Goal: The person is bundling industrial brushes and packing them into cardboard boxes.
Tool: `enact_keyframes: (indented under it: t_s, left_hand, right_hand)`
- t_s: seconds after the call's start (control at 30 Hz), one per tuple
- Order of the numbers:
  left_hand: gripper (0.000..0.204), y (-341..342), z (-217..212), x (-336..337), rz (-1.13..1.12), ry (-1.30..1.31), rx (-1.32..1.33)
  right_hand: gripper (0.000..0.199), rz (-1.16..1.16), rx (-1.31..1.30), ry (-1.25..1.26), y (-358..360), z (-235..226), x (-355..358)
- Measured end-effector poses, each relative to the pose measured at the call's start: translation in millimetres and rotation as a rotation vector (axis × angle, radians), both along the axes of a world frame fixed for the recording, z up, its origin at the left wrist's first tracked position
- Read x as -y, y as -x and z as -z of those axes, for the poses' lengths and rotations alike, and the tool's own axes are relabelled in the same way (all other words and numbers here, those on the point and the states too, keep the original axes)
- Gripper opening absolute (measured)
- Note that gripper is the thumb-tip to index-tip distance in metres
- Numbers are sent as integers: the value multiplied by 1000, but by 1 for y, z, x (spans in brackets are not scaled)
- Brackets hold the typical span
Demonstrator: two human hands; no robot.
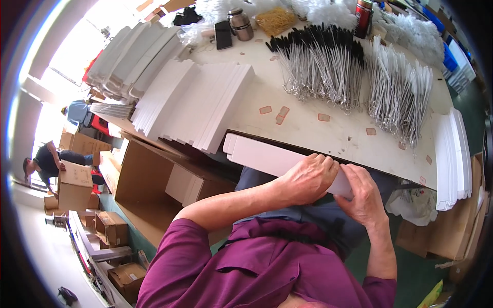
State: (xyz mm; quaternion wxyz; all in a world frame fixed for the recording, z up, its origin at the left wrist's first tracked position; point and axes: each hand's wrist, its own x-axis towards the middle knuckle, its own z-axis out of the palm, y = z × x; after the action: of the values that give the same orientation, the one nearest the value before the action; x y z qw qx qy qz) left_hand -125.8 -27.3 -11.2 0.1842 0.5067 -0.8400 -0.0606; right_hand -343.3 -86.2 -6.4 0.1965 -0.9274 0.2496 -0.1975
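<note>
Head view: left hand (309, 179) and right hand (362, 195) side by side, both grasping the right-hand part of one long, narrow white cardboard box (269, 158), just off the near edge of the cream-topped desk (303, 133). Bare desktop just beyond that edge. Hemming it in: two piles of flat white cartons, one left (197, 97), one right (452, 159); two heaps of thin wire brushes, one black-tipped (323, 64), one white-tipped (395, 90). Farther back, one steel flask (241, 25), one black phone (223, 36). Below left, one open brown carton (139, 177).
</note>
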Motion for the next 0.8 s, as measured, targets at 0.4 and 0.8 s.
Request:
enact_keyframes:
  t_s: [0.4,0.8]
  left_hand:
    - [62,-6,-10,-18,-137,102,83]
    - [62,-14,-16,-18,-218,136,65]
  right_hand:
    - [73,195,168,-19,5,15,-10]
    - [49,315,291,225,-14,13,-15]
